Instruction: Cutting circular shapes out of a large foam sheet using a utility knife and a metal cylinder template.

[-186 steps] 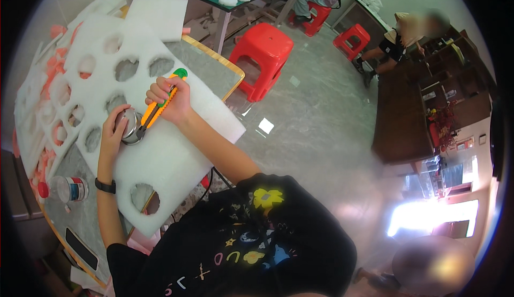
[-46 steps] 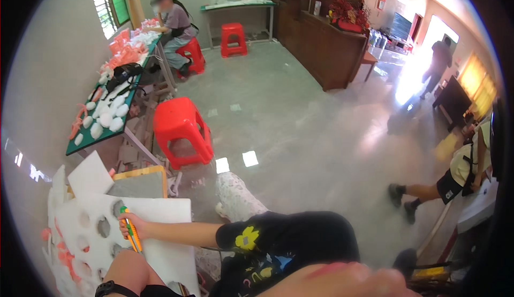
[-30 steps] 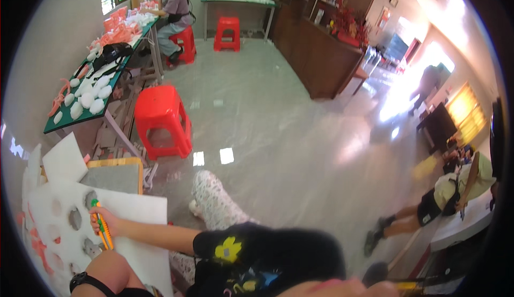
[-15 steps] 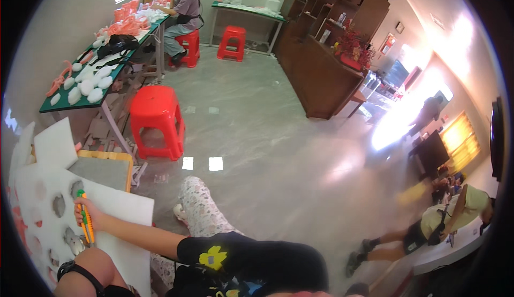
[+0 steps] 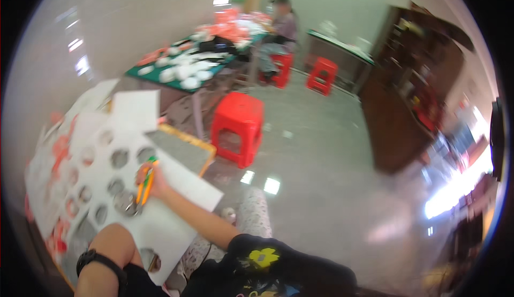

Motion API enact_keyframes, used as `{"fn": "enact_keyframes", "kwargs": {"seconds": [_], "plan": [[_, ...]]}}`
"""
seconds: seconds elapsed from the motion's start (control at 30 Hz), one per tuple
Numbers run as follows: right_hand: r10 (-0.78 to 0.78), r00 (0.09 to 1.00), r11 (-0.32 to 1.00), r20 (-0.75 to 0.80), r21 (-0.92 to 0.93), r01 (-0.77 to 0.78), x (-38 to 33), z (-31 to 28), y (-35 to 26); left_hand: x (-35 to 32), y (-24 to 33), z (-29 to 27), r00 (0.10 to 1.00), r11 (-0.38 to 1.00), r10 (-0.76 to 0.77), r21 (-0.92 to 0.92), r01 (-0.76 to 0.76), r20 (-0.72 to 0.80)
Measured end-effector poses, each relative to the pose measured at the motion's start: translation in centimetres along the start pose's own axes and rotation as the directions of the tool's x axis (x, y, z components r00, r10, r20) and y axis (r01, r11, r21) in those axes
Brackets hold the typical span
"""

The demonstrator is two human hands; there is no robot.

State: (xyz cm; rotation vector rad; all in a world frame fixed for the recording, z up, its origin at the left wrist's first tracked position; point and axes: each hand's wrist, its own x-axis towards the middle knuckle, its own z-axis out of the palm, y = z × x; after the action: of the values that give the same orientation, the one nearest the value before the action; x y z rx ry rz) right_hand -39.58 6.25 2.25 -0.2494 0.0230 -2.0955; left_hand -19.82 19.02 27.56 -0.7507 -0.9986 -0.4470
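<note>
The big white foam sheet with round holes (image 5: 107,190) is lying on the table in front of you. Your right hand (image 5: 152,182) is gripping an orange and green cutter knife (image 5: 144,184) on it. Your left hand is hidden, so its grip is unclear.

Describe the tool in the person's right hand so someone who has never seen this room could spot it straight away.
Start at the big white foam sheet full of round cut-out holes, lying at the lower left. The right hand rests on it, gripping a slim orange-yellow cutter with a green end, pointing down at a hole. It is the only orange and green thing on the white sheet; the red stool stands apart on the floor.
</note>
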Motion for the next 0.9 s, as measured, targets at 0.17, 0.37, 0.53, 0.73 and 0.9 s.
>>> {"fn": "enact_keyframes", "kwargs": {"seconds": [0.17,0.37,0.53,0.73,0.9], "plan": [[-0.079,0.997,0.991,-0.02,-0.11,0.076,-0.8,1.4,-1.6,3.2,4.5,-3.9,0.971,0.932,0.035,0.343,-0.117,0.236],[0.072,0.994,0.99,-0.079,-0.118,-0.081,-2.0,3.0,-1.8,5.4,8.7,-5.8,0.92,0.842,0.002,0.495,-0.214,0.393],[0.042,0.985,0.986,-0.17,-0.15,-0.068,-2.5,3.4,-1.4,5.4,9.9,-5.3,0.926,0.861,-0.011,0.474,-0.183,0.378],[0.035,0.996,0.991,-0.084,-0.126,-0.046,-1.8,3.1,-2.1,5.4,12.2,-3.9,0.94,0.875,-0.06,0.471,-0.112,0.335],[0.037,0.993,0.993,-0.11,-0.108,-0.049,-1.7,3.5,-1.3,5.2,13.6,-3.6,0.952,0.892,-0.065,0.446,-0.079,0.298]]}}
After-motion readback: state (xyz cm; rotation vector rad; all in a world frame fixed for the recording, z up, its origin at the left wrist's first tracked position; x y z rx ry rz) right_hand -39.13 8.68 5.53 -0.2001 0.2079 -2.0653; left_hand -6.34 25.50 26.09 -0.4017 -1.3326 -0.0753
